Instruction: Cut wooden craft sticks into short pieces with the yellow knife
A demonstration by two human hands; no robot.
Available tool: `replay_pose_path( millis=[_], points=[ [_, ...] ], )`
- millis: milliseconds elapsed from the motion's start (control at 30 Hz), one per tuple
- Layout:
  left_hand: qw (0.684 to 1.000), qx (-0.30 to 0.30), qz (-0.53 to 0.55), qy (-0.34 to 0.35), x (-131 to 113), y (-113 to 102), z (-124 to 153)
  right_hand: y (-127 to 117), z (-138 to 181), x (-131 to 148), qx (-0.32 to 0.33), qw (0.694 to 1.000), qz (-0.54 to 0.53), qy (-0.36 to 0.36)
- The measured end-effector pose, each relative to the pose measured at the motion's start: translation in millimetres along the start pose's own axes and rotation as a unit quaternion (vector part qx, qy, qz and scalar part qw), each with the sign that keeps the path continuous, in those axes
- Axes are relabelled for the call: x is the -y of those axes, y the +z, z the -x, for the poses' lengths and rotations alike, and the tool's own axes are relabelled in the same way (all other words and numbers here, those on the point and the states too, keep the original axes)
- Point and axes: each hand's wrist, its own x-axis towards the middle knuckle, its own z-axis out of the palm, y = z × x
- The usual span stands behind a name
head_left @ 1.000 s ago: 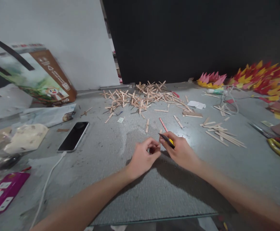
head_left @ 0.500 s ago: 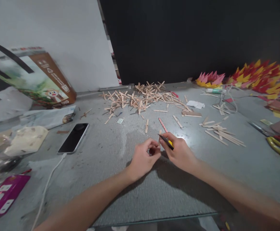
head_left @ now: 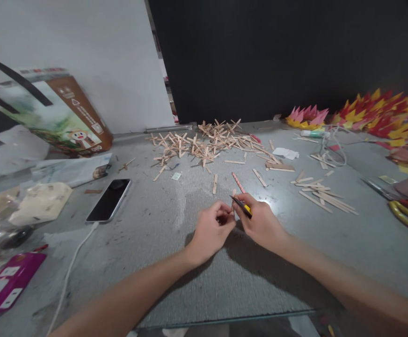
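Note:
My left hand (head_left: 210, 230) rests on the grey table (head_left: 162, 262) with its fingers curled in a pinch around a small wooden stick piece (head_left: 232, 194), of which only the tip shows. My right hand (head_left: 262, 223) is closed on a black and yellow cutter (head_left: 243, 207), its dark blade end pointing up and left toward the stick tip. The two hands touch each other at the fingertips. A pink striped stick (head_left: 238, 181) lies just beyond them.
A heap of crossed wooden sticks (head_left: 204, 140) lies at the back, loose sticks (head_left: 325, 194) to the right. A phone (head_left: 108, 200) with a white cable sits left, beside bags and a brown box (head_left: 63, 117). Yellow-handled scissors (head_left: 405, 213) and paper flowers (head_left: 379, 112) are far right.
Both hands stay together in nearly the same spot; only slight shifts of the fingers and of the camera show.

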Motion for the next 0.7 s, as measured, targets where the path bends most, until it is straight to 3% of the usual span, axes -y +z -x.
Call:
replay_pose_path(
  millis=[100, 233, 333, 467, 700],
  points=[
    [1.000, -0.013, -0.002, -0.014, 3.1, -2.0, -4.5, 0.4, 1.0, 2.5, 0.007, 1.000, 0.008, 0.000],
    [0.994, -0.096, -0.019, -0.056, 11.1, -18.6, -22.5, 0.4, 3.2, 3.9, 0.008, 1.000, 0.003, -0.002],
    [0.992, -0.124, -0.001, -0.033, 14.0, -31.7, -32.7, -4.5, 0.5, 2.3, -0.012, 1.000, -0.018, 0.017],
    [0.993, -0.102, 0.058, -0.009, 14.3, -32.1, -32.0, -12.8, -3.2, 0.3, -0.027, 0.998, -0.037, 0.048],
    [0.995, -0.036, 0.094, 0.002, 12.6, -24.2, -22.9, -15.6, -0.2, 6.3, -0.021, 0.997, -0.064, 0.034]
  ],
)
